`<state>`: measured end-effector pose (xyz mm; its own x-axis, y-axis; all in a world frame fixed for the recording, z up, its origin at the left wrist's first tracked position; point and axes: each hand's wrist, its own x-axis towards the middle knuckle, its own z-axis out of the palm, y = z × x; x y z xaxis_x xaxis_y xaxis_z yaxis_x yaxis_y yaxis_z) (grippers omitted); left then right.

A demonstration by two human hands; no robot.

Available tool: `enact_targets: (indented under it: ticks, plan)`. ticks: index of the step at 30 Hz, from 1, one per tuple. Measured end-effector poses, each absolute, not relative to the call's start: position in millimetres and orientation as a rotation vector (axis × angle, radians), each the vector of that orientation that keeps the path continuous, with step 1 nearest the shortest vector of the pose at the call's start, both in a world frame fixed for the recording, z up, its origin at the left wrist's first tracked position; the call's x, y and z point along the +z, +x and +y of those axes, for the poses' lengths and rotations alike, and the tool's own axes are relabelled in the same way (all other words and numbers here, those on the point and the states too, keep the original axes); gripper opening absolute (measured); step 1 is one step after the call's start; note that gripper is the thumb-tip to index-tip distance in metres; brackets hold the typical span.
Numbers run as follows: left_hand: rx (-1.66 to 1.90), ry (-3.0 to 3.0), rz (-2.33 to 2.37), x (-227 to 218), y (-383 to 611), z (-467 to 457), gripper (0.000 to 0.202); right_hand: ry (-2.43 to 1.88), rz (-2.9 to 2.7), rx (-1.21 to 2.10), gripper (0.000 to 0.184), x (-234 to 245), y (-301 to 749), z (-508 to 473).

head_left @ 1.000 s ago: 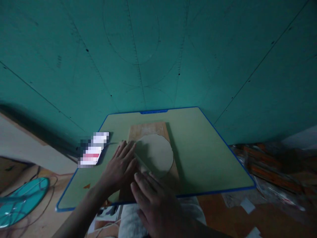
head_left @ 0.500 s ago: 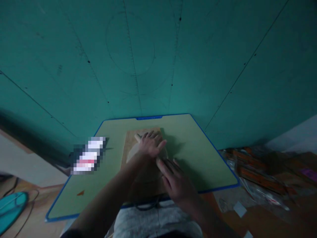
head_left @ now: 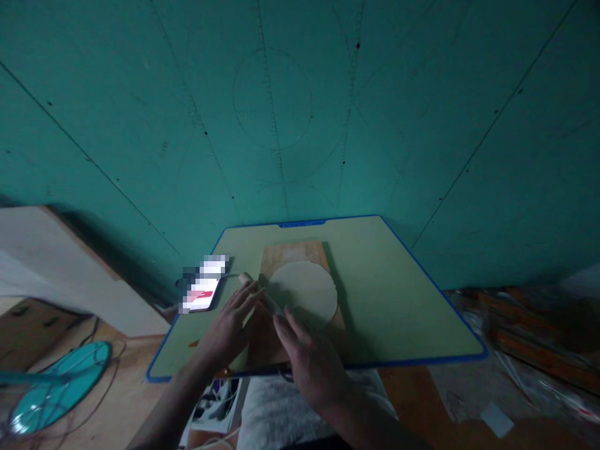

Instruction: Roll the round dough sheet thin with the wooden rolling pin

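A round, flat sheet of pale dough [head_left: 307,287] lies on a wooden board [head_left: 291,252]. A light wooden rolling pin [head_left: 244,279] slants across the dough's near left edge, its far end sticking out past the board. My left hand [head_left: 233,326] lies over the pin's left part with its fingers stretched out, open. On the pin's near end rests my right hand [head_left: 312,362], also open, with fingers extended and the tips beside the dough. Both hands hide much of the pin.
The board stands on a small pale table [head_left: 398,306] with a blue rim, against a green wall [head_left: 412,125]. A phone [head_left: 206,290], partly blurred out, is at the table's left. A turquoise round base [head_left: 65,384] and wrapped orange items [head_left: 539,356] are on the floor.
Both hands have moved with the pin from across the dough to its near left edge, uncovering most of the dough. The camera view has shifted left.
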<state>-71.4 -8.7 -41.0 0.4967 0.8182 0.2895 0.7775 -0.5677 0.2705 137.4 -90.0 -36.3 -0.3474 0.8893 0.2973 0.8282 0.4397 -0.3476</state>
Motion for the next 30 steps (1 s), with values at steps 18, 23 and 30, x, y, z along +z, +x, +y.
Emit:
enact_targets:
  ticks: [18, 23, 30]
  plan:
    - [0.089, 2.364, 1.883, -7.1, 35.7, 67.4, 0.037, -1.461, -1.289, 0.29, 0.039, -90.1, 263.5, -100.1]
    - [-0.015, 2.206, 1.912, -3.3, 29.6, 84.8, 0.037, -1.438, -1.267, 0.335, 0.038, -84.8, 259.0, -100.7]
    - [0.014, 2.149, 1.8, -4.5, 4.4, 86.2, 0.027, -1.441, -1.255, 0.378, 0.037, -87.1, 261.7, -101.6]
